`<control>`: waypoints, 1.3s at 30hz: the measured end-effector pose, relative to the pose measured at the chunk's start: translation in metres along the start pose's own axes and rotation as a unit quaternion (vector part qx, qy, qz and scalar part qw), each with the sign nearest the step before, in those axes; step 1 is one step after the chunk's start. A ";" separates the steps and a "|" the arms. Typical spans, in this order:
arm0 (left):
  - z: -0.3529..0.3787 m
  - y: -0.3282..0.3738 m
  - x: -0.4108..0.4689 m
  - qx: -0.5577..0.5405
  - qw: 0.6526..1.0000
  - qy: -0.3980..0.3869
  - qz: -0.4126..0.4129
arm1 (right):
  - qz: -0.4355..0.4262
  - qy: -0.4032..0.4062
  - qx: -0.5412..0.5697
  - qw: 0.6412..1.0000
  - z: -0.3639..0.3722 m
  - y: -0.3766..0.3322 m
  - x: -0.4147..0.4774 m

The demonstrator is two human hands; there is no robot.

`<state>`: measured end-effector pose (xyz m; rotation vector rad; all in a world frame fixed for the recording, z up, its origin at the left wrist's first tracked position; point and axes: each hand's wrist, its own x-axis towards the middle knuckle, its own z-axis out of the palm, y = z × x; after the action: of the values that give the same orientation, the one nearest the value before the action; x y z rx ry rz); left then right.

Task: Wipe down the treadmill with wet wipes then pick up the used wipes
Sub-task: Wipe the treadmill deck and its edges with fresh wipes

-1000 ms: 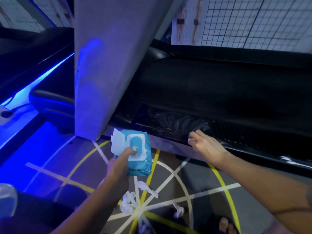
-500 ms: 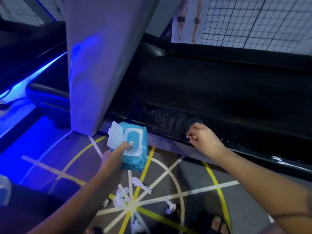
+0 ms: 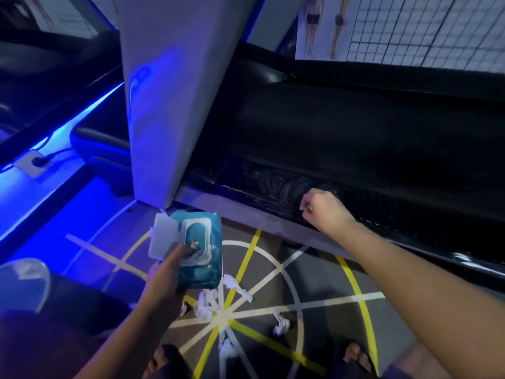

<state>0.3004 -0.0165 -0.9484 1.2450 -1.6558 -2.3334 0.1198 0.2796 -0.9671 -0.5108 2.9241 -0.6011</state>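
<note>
**While wiping goes on, refills are kept ready**

A barely seen wipe (image 3: 302, 208) is clenched in the curled fingers of the right hand (image 3: 325, 212) on the treadmill's wet side rail (image 3: 262, 192). The open wet-wipe pack (image 3: 203, 236) is gripped by the left hand (image 3: 166, 280), presumably for refills. Used wipes (image 3: 207, 306) are left on the floor (image 3: 314, 272).

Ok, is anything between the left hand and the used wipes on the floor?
Only its own load: the left hand grips the blue wipes pack, lid open, held over the floor near the crumpled used wipes. Nothing else visible lies between hand and wipes; they lie uncovered on the floor.
</note>
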 end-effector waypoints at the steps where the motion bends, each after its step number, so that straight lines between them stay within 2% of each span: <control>1: 0.000 -0.003 -0.004 0.001 1.000 -0.001 -0.005 | 0.014 -0.004 -0.013 1.000 -0.002 0.003 -0.003; 6: 0.013 -0.014 -0.012 0.012 1.000 -0.012 0.011 | 0.130 -0.015 -0.048 0.990 -0.012 0.016 -0.010; 8: 0.023 -0.011 -0.011 0.022 0.999 -0.029 0.015 | 0.144 -0.010 -0.030 0.989 -0.016 0.014 -0.006; 15: 0.059 0.009 -0.013 -0.032 0.998 -0.060 0.011 | 0.082 0.049 0.113 0.989 -0.005 -0.015 0.014; 18: 0.064 0.015 -0.013 -0.046 0.997 -0.054 -0.003 | -0.020 0.043 0.082 0.995 0.015 -0.034 0.022; 21: 0.063 0.015 -0.014 -0.049 0.998 -0.044 -0.001 | -0.064 0.047 0.074 0.994 0.029 -0.054 0.036; 27: 0.052 0.011 -0.006 -0.041 0.999 -0.006 0.004 | -0.012 0.039 0.068 0.997 0.043 -0.073 0.064; 31: 0.054 0.012 -0.005 -0.055 0.998 -0.011 0.001 | 0.024 0.034 0.047 0.998 0.044 -0.074 0.062; 35: 0.060 0.011 -0.010 -0.054 0.997 -0.045 -0.021 | -0.008 0.087 -0.087 0.992 0.034 -0.048 0.032; 39: 0.077 0.012 -0.009 -0.053 0.995 -0.068 -0.057 | 0.048 0.090 -0.100 0.990 0.020 -0.003 0.001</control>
<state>0.2552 0.0429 -0.9243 1.2189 -1.5106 -2.5892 0.1233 0.2696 -0.9844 -0.3499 3.1786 -0.3605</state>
